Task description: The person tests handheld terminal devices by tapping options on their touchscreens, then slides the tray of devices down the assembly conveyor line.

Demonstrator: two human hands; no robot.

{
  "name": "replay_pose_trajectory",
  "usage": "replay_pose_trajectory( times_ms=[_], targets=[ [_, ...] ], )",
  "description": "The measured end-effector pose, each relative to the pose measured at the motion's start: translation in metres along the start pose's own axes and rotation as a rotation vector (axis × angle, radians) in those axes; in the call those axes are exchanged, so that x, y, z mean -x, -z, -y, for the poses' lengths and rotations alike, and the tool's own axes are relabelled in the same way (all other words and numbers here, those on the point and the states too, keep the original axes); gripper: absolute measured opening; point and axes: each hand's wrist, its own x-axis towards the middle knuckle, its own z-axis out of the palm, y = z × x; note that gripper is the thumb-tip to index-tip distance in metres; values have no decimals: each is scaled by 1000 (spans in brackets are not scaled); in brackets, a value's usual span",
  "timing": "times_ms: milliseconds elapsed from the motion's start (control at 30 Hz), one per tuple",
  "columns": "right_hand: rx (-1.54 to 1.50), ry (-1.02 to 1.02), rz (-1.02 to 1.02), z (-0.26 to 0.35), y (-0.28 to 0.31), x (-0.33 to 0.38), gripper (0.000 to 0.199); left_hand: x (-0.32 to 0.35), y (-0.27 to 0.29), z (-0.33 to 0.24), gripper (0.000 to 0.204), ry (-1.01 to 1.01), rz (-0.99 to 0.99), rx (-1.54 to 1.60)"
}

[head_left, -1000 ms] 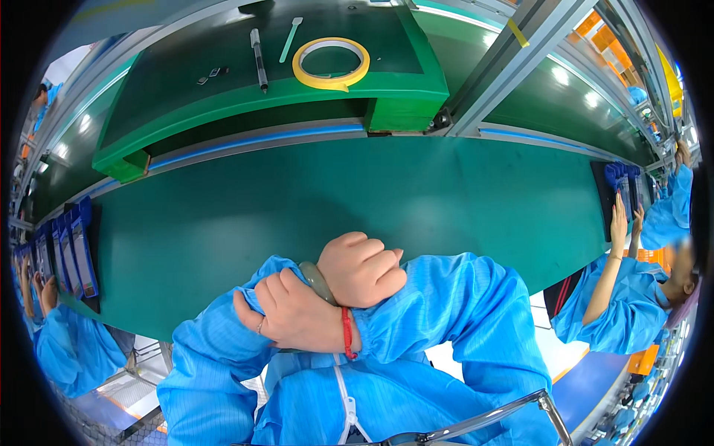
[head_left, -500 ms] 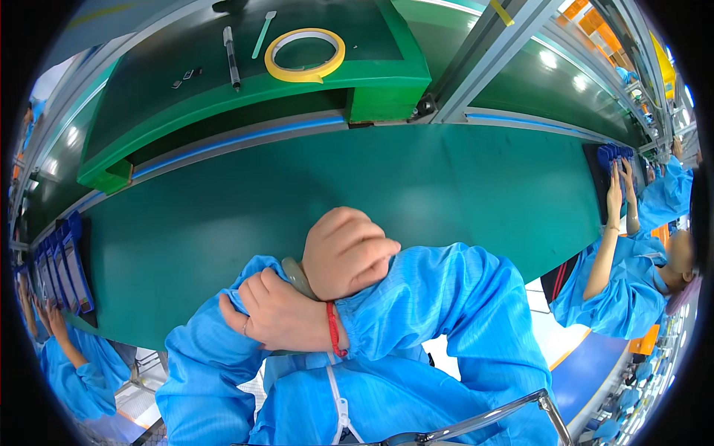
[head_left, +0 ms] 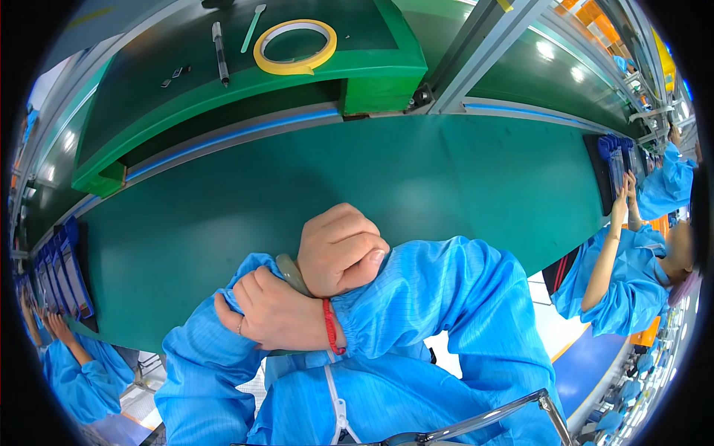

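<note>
Fingers (head_left: 249, 286) of the right hand (head_left: 279, 316) wrap around the left wrist, their grip closed on the blue sleeve cuff (head_left: 249, 267) and a pale green bangle (head_left: 291, 273) that shows between the two hands. That right hand wears a red cord bracelet (head_left: 330, 327) at its wrist and a thin ring on one finger. The left hand (head_left: 341, 249) is curled into a loose fist just above it, holding nothing that can be seen, its knuckles over the near edge of the green bench (head_left: 446, 178). Both forearms are crossed in blue coverall sleeves below the hands.

Well beyond the hands, on a raised green shelf (head_left: 223, 97), a roll of yellow tape (head_left: 294, 46) lies flat, with a black pen (head_left: 219, 41) and a slim green stick (head_left: 253, 18) just beside it on the left. At the right end of the bench another person in blue (head_left: 632, 275) reaches toward blue trays (head_left: 617, 163); at the left end, a further person's hands (head_left: 56, 327) work near more blue trays (head_left: 59, 275).
</note>
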Motion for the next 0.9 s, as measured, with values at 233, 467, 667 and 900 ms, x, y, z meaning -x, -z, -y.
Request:
replay_pose_trajectory(
  times_ms=[233,467,667,900],
  targets=[
    [13,-25,-49,3,-5,-1,46,5,-1,5,24,8,17,149],
    [5,-36,-53,1,-4,0,43,4,0,4,33,27,53,157],
    [34,-36,-57,2,-6,0,41,5,0,4,32,44,59,169],
    [11,-35,-67,2,-5,1,44,6,1,4,30,42,65,146]
  ],
)
